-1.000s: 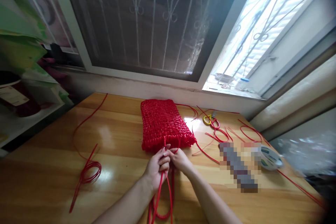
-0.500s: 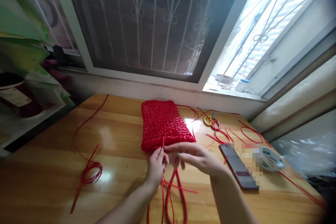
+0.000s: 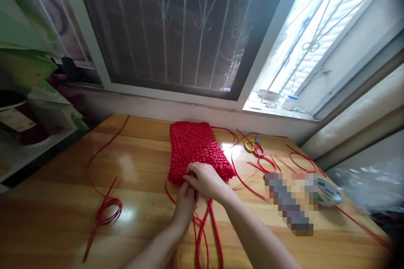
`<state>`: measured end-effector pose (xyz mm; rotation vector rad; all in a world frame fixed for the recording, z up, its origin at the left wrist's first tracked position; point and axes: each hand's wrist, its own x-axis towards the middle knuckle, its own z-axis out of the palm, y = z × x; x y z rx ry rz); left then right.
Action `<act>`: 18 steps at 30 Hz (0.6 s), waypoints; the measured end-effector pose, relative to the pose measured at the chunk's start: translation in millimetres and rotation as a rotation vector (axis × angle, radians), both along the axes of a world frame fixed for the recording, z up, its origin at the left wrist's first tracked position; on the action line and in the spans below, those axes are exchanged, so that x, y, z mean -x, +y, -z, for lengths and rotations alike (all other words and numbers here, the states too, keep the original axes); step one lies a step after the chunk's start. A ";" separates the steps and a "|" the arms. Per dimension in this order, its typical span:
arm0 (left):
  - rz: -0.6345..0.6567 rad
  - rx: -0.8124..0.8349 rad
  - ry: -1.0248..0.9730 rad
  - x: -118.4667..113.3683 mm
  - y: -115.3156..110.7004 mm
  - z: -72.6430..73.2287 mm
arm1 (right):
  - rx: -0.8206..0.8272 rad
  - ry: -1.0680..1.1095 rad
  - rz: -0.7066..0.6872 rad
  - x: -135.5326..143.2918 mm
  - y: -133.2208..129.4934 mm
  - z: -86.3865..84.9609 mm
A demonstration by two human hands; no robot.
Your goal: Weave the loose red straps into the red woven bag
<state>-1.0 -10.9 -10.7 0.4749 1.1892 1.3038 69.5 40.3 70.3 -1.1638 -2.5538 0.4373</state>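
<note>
A red woven bag lies on the wooden table, its near edge toward me. At that edge my left hand is closed in a pinch on a red cord, mostly hidden by the fingers. Over it comes my right hand, its fingers bent and pressed together against the left fingertips; the cord at its fingertips is covered by the hand. A braided red handle loops from the bag toward me, with thinner loose red strands beside it.
On the left of the table lies a coil of red cord. Scissors with yellow and red handles lie at right among loose cords. Nearby are a blurred-out phone-shaped object and a white spool. A window stands behind.
My right hand has moved left and inward, from stretched-out fingers to a closed grip over the left fingertips. The short upright cord piece is now hidden. My left hand stays nearly in place.
</note>
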 end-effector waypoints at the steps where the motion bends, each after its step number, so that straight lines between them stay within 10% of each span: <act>1: 0.036 0.001 -0.022 1.4 -0.4 -3.8 | -0.023 0.027 0.034 -1.2 -2.1 1.2; 9: 0.179 -0.016 -0.317 12.7 -3.1 -16.1 | -0.147 0.092 0.458 -29.7 -18.0 16.5; 18: 0.137 0.033 -0.682 11.5 -2.6 -26.0 | -0.004 0.147 0.434 -55.3 -36.0 44.2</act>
